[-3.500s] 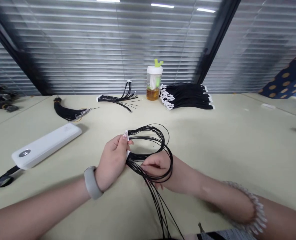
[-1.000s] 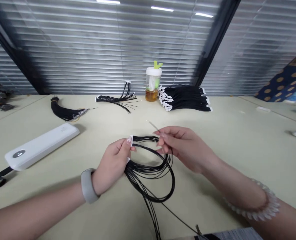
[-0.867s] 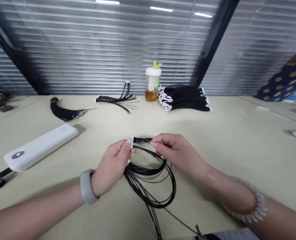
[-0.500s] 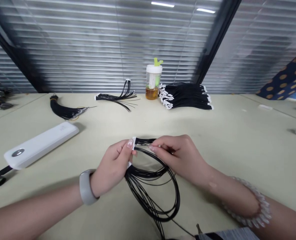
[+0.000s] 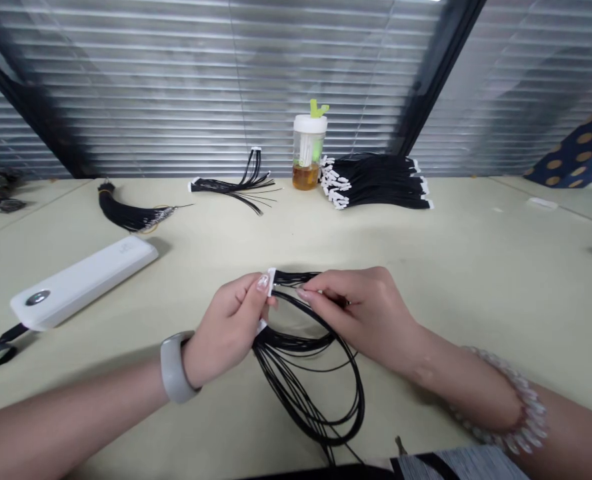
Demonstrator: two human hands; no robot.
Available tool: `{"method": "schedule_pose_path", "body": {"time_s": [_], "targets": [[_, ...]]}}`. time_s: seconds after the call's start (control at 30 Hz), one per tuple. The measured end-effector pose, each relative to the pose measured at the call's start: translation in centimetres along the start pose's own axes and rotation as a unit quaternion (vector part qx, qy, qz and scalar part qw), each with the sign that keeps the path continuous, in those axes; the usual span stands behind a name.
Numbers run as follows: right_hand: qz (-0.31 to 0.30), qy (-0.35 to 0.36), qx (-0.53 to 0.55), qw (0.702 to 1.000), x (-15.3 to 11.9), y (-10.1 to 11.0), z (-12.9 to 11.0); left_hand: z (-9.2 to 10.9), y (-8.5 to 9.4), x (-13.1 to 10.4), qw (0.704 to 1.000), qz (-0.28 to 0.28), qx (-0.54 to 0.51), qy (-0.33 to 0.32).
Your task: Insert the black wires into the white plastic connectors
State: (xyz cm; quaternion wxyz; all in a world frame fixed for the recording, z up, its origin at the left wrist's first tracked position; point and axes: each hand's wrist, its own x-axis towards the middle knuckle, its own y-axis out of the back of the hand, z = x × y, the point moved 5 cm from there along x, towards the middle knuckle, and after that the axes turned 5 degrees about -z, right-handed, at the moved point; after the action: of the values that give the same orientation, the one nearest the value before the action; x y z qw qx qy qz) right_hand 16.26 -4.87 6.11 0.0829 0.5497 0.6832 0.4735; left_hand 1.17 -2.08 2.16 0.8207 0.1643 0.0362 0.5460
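Observation:
My left hand [image 5: 239, 320] is closed on a white connector [image 5: 271, 283], its thumb pressed on the near face. Black wires run out of the connector to the right and form a looped wire harness [image 5: 356, 400] that hangs down toward me. A second white connector [image 5: 261, 326] peeks out under the left fingers. Between thumb and forefinger, my right hand [image 5: 361, 307] pinches a thin black wire [image 5: 291, 287] just right of the first connector. The wire's bare tip points at the connector; whether it touches the housing I cannot tell.
A white power bank [image 5: 83, 283] lies left. Along the back are a bundle of black wires [image 5: 131, 212], a partly wired harness [image 5: 226, 187], a bottle with amber liquid [image 5: 306, 175] and a stack of black harnesses [image 5: 381, 181]. A dotted bag [image 5: 576, 153] stands far right.
The view has tilted and shifted slightly, so the background sits a little higher. Both hands keep their hold on the connector and wire, with the wire's tip close to the connector.

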Motion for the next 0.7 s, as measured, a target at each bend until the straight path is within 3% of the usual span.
{"method": "schedule_pose_path", "body": {"time_s": [0.3,0.47,0.7], "targets": [[-0.019,0.114,-0.154,0.981,-0.31,-0.35,-0.63,0.28,-0.05,-0.15,1.000,-0.005,0.010,0.015],[-0.005,0.133,-0.201,0.970,-0.62,-0.54,-0.61,0.25,-0.30,-0.03,1.000,-0.022,0.010,0.013],[-0.046,0.130,-0.257,0.956,-0.31,-1.01,-0.69,0.33,-0.77,-0.14,0.997,-0.059,0.041,0.007]]}}
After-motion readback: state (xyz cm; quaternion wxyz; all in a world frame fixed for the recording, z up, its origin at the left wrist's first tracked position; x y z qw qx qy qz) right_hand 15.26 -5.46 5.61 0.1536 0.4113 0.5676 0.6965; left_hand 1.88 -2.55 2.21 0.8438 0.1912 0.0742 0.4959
